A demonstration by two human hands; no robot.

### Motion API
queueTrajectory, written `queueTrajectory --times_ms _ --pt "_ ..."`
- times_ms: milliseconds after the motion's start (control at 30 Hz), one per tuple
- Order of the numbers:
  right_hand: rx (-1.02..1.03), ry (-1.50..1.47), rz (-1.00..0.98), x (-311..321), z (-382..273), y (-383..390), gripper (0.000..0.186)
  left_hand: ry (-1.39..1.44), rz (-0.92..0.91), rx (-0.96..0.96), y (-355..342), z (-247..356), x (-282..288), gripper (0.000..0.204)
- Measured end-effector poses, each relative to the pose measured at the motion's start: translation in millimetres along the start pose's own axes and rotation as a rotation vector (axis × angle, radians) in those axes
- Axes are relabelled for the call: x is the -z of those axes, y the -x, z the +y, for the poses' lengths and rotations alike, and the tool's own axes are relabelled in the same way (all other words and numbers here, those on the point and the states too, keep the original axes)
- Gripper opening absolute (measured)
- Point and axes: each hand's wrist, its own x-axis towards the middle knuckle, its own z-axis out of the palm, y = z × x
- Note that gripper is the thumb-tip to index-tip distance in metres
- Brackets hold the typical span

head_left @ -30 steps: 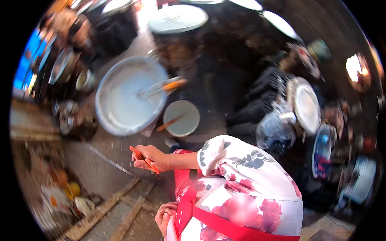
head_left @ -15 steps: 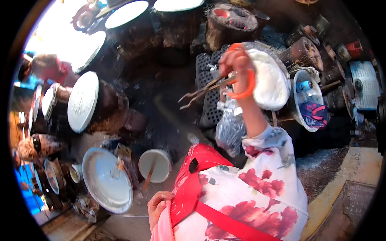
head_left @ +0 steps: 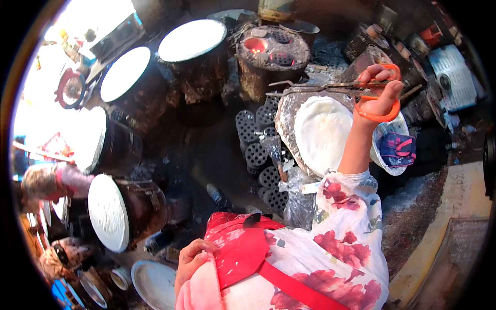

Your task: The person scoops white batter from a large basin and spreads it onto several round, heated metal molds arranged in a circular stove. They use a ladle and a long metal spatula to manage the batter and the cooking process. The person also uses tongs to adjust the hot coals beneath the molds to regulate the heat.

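My right hand [head_left: 380, 93] is wrapped round long metal tongs [head_left: 323, 89] with orange handle loops. The tongs' tips stick out leftward, apart from each other with nothing between them, near the lower right side of a round stove [head_left: 258, 85]. One hole in the stove's ashy top glows red. Below the tongs lies a broad white dough-like disc [head_left: 325, 134] on a rough round slab. My left hand [head_left: 194, 258] hangs low at the red apron [head_left: 235, 253], its fingers curled beside pink cloth; whatever they may hold is hidden.
Perforated coal briquettes [head_left: 257, 155] stand stacked left of the slab, above a clear plastic bag [head_left: 299, 194]. Drums with white round tops [head_left: 192, 40] line the left and back. A basin [head_left: 380, 155] holding a dark blue bundle stands at right. Someone in pink [head_left: 75, 181] is at far left.
My right hand has moved right and slightly up with the tongs, which now point left over the white disc. The view has turned toward the stove. My left hand stays by the apron.
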Motion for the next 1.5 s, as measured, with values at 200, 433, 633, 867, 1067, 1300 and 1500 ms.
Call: queueTrajectory --times_ms 200,433,633,867,1067,1300,1500 --pt "0.199 0.129 0.138 -37.4 15.2 -56.2 0.05 -0.006 -0.074 -0.051 -82.9 48.7 81.7 0.028" --pt "0.224 0.233 0.119 -71.1 65.8 -104.9 0.046 -0.006 -0.19 0.096 -167.4 96.7 136.4 0.018" --pt "0.112 0.246 0.049 -64.3 116.1 -146.4 0.05 -0.078 -0.264 0.115 -263.0 137.5 154.4 0.024" --pt "-0.112 0.069 -0.029 -37.5 164.6 -188.3 0.054 -0.139 -0.304 0.17 -366.4 180.7 139.6 0.034" --pt "-0.141 0.159 0.005 -62.8 185.8 -215.4 0.052 -0.167 -0.353 0.234 -423.9 195.1 130.3 0.037" --pt "-0.254 0.055 -0.151 -45.8 172.5 -230.3 0.056 -0.169 -0.378 0.259 -456.7 213.3 133.4 0.038" --pt "-0.229 0.156 -0.119 -49.9 186.5 -229.9 0.058 -0.142 -0.373 0.278 -473.4 217.2 135.8 0.039"
